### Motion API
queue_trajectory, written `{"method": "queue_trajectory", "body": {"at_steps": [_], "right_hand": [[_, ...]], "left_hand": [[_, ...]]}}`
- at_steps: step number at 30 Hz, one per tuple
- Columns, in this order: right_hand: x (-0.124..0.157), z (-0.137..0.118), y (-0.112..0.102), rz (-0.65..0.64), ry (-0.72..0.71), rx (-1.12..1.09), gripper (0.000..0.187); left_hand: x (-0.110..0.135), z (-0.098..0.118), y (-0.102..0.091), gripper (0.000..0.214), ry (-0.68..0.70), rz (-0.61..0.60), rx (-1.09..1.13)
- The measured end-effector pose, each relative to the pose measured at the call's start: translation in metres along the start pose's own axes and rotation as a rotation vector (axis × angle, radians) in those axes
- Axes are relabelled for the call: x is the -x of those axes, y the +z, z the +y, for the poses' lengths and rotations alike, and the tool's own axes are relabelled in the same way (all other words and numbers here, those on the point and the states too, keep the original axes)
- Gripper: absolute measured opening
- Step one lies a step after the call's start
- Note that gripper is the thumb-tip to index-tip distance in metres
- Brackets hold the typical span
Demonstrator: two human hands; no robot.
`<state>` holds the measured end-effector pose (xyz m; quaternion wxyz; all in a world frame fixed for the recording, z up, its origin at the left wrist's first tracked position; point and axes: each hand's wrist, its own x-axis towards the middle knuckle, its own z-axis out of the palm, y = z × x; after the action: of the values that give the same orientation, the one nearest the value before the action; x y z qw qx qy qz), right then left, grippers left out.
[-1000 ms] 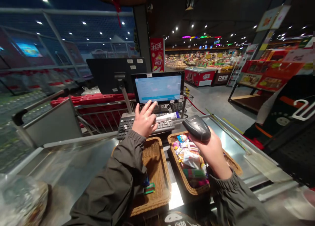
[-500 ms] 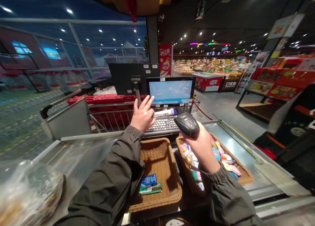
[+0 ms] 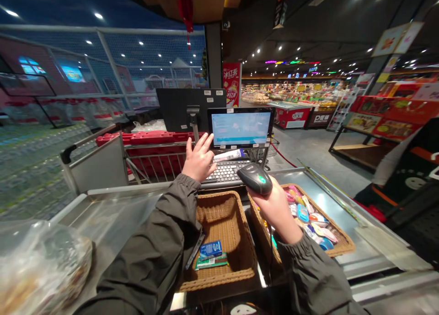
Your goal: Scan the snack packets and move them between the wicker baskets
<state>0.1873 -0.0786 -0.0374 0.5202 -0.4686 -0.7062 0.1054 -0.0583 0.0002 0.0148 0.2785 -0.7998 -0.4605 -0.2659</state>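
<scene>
Head view, change: the scanner (image 3: 255, 178) sits lower than half a second ago and now shows a green light; the left hand (image 3: 198, 162) has stayed at the keyboard (image 3: 229, 171).
Head view, room: bare counter (image 3: 113, 214) lies open left of the empty-sided basket (image 3: 219, 219).
Left hand: fingers spread, holding nothing, over the keyboard's left end.
Right hand (image 3: 270, 205): clenched round the scanner handle, above the snack basket (image 3: 338, 242) near its left rim.

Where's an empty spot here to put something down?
The shiny steel counter is bare between the clear plastic bag and the left brown wicker basket. That basket's far half is free too, beyond the small blue pack. The right wicker basket is crammed with colourful packets.
</scene>
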Motion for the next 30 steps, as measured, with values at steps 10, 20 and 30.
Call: {"method": "queue_trajectory", "body": {"at_steps": [10, 20, 30], "right_hand": [[0.004, 0.005, 0.004, 0.032, 0.019, 0.016, 0.036], [0.006, 0.016, 0.016, 0.019, 0.048, 0.033, 0.036], [0.014, 0.017, 0.025, -0.014, 0.132, 0.046, 0.040]], "left_hand": [[0.016, -0.004, 0.000, 0.007, 0.002, -0.039, 0.025], [0.054, -0.008, 0.012, 0.006, -0.027, -0.159, 0.097], [0.126, 0.008, 0.030, 0.007, 0.004, -0.418, 0.194]]}}
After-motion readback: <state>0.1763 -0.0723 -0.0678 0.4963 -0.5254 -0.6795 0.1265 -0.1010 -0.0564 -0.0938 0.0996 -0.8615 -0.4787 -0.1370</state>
